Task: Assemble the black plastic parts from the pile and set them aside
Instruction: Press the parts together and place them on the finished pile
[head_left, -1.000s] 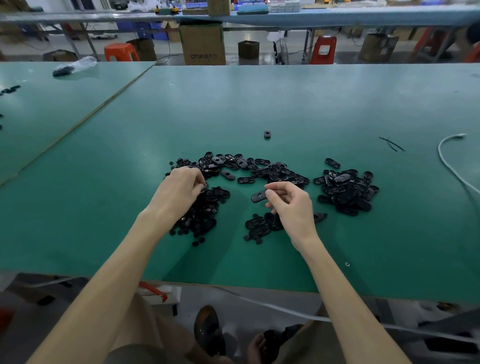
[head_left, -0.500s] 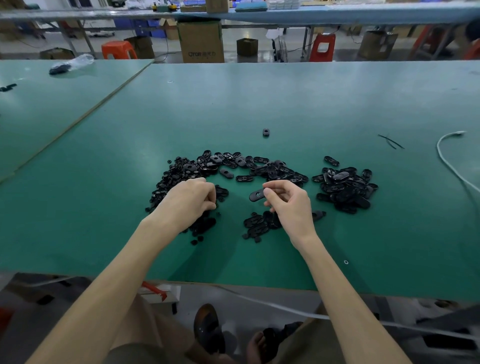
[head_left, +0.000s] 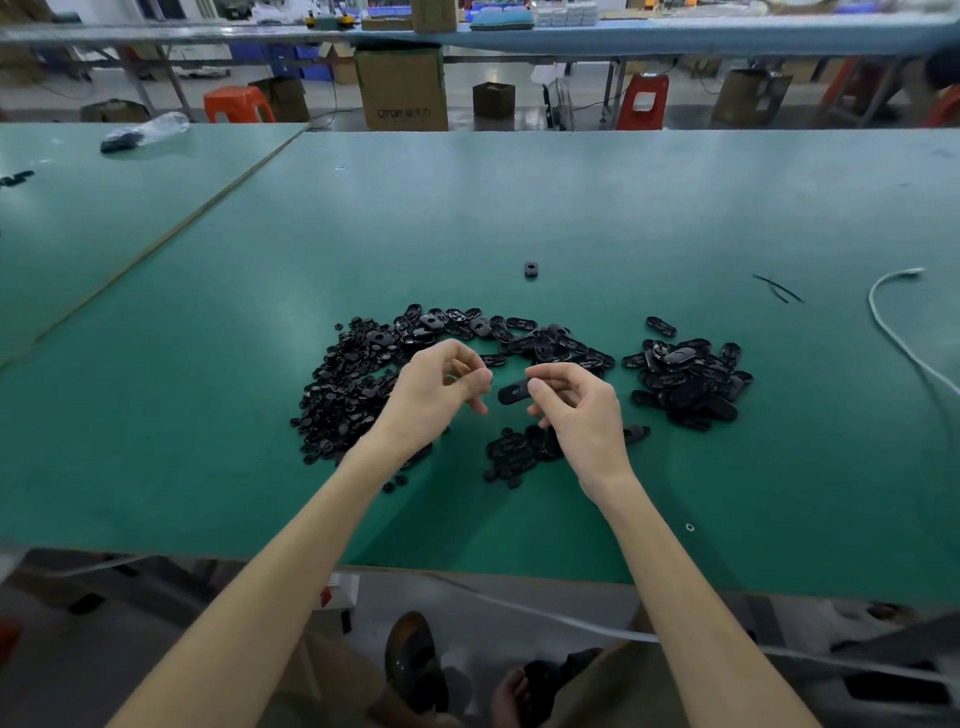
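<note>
Black plastic parts lie in heaps on the green table (head_left: 571, 208). A pile of small pieces (head_left: 337, 395) is at the left, a row of oval pieces (head_left: 519, 338) runs behind my hands, and a heap of ovals (head_left: 691, 379) sits at the right. A small cluster (head_left: 511, 452) lies just below my hands. My right hand (head_left: 582, 415) pinches one oval part (head_left: 513, 393) above the table. My left hand (head_left: 436, 395) is lifted beside it, its thumb and curled fingers pinching a small black piece (head_left: 488, 375) that is mostly hidden.
One loose black part (head_left: 531, 269) lies alone farther back. A white cable (head_left: 893, 322) and thin black ties (head_left: 776, 288) are at the right. A plastic bag (head_left: 145, 132) rests on the neighbouring table at far left. The table's front edge runs just below my forearms.
My left hand has lifted off the left pile and moved right toward the oval part. My right hand kept holding the oval part and barely shifted.
</note>
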